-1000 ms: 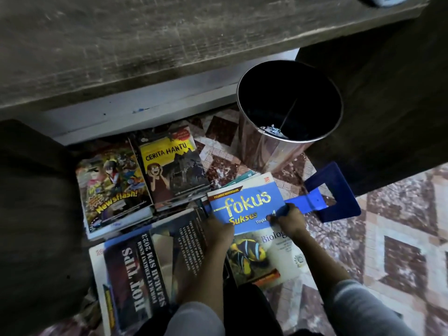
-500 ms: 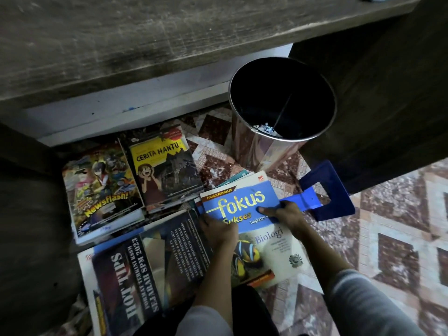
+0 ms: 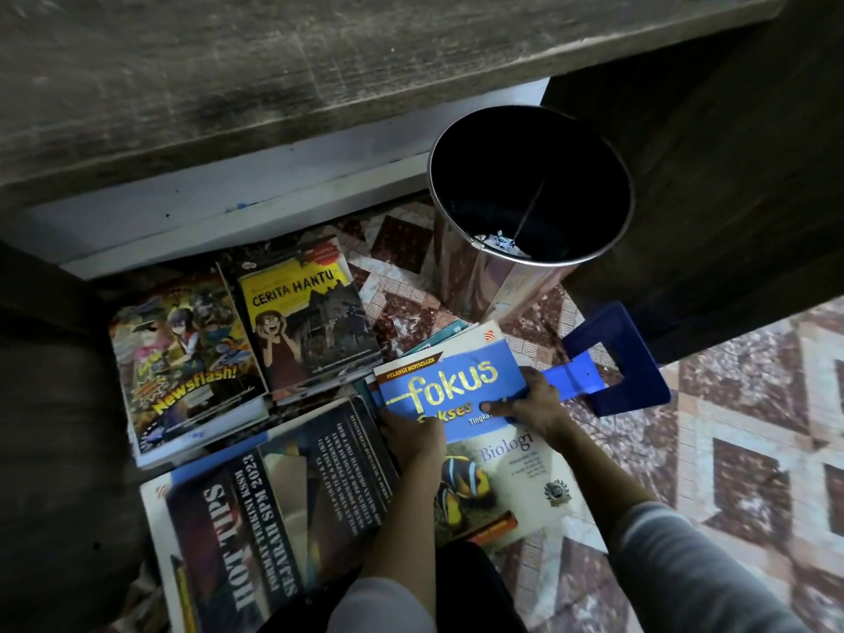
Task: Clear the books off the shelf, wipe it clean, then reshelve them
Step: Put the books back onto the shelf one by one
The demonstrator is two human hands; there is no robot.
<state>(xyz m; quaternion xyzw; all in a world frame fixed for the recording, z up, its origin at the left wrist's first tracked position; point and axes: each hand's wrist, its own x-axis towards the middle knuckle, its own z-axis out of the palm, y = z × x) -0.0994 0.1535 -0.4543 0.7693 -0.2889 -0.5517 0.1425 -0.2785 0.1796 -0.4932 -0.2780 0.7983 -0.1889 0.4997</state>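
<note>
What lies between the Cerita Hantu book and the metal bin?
Only bare patterned floor separates book and bin, seen from the head view.

The counter [image 3: 274, 84] at twelve o'clock is bare wood, matt, rough and scratched. The bin [image 3: 479, 276] at one o'clock is polished metal, its outer wall mirror-bright and its inside dull. The Fokus book [image 3: 452, 381] at the centre and the Newsflash book [image 3: 182, 358] at nine o'clock have glossy paper covers. The blue scoop [image 3: 639, 358] at three o'clock is smooth plastic. The sleeve [image 3: 685, 564] at five o'clock is grey cloth.
</note>
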